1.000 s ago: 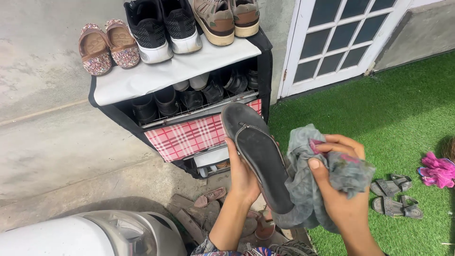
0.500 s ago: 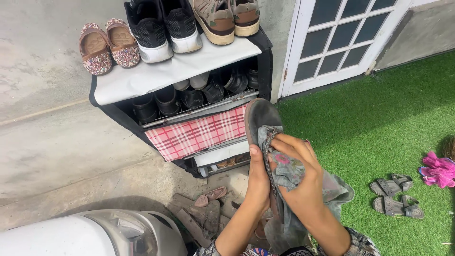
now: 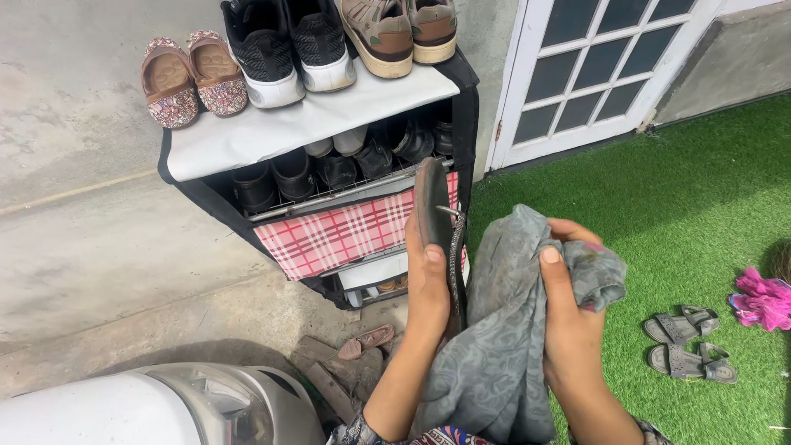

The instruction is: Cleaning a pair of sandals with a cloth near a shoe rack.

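Your left hand (image 3: 428, 284) is gripping a dark grey flat sandal (image 3: 434, 216) turned on its edge, thumb pressing along the side, its strap showing toward the cloth. Your right hand (image 3: 568, 321) is clutching a bunched grey patterned cloth (image 3: 503, 330), fingers closed around the upper fold, just beside the sandal. You are holding both in front of a black fabric shoe rack (image 3: 461, 107) with a red plaid flap (image 3: 338, 235), near its right front corner. On the rack's white top a pair of black sneakers (image 3: 288, 45) is sitting near the back edge, with glittery brown flats (image 3: 191, 76) at the left corner and tan shoes (image 3: 400, 29) at the right. Over on the green artificial turf (image 3: 659, 181), a pair of grey sandals (image 3: 690, 342) is lying well apart from your hands.
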